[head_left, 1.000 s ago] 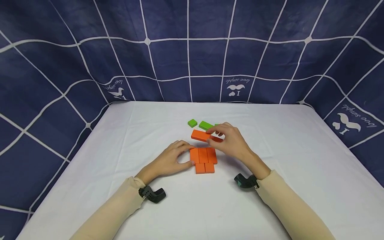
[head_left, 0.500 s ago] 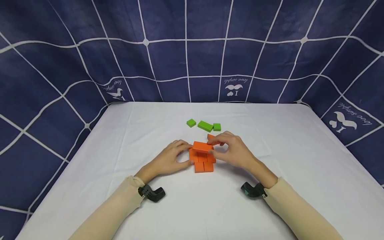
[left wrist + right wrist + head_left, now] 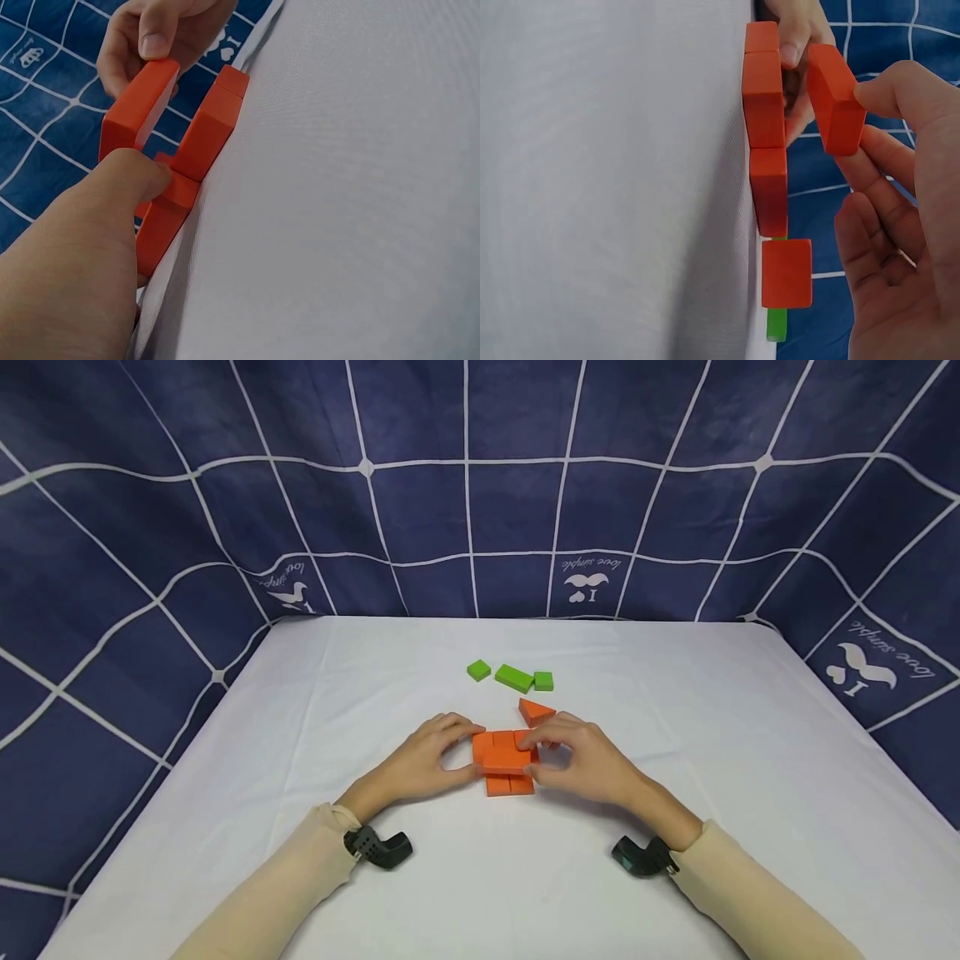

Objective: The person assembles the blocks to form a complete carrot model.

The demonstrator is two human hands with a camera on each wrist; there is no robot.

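Note:
Orange wooden blocks lie flat together on the white cloth, and the left one shows from the side in the right wrist view. My left hand spans the left side of this group, thumb at the near corner and fingertips at the far corner, gripping the left block. Between thumb and fingers, my right hand pinches an orange rectangular block. Both wrist views show that pinched block tilted and raised above the others. Just beyond the right hand is an orange triangular block, lying on the cloth.
Farther back lie a green square block, a long green block and another small green block. The white table ends at a dark blue curtain with white lines.
My right hand has brought the pinched block toward me, from beyond the orange group to over it. The triangular block stayed behind and is now more visible. My left hand has hardly moved.

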